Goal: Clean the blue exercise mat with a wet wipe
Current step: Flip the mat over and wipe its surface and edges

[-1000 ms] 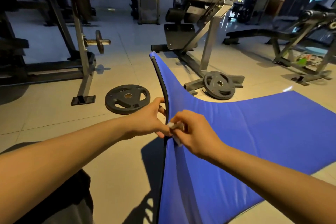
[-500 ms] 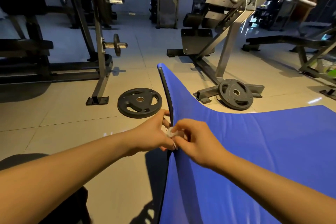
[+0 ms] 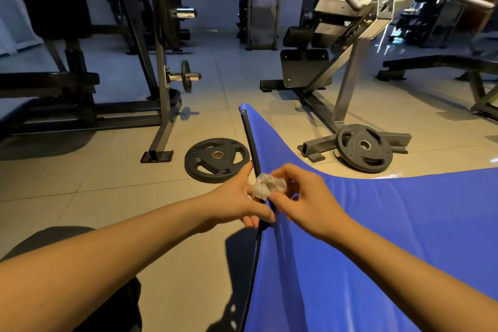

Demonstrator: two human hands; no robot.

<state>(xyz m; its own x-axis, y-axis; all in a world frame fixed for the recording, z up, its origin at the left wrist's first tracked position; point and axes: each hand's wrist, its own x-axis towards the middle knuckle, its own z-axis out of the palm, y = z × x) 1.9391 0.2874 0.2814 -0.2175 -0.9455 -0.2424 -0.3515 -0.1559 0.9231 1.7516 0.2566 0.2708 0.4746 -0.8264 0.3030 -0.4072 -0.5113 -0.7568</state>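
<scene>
Mat (image 3: 377, 237) partly lifted off floor (image 3: 80, 197); left hand (image 3: 234, 199) grips its black edge (image 3: 250, 140), right hand (image 3: 310, 197) pinches balled wipe (image 3: 266, 186) against it. Risk: wad slips from pinch, or edge drops if grip loosens.

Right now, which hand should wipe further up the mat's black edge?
Right. The right hand pinches the wet wipe against the edge of the blue mat, while the left hand grips that edge, holding it up.

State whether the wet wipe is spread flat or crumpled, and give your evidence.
Crumpled: the wet wipe is a wrinkled wad at the blue mat's edge.
</scene>
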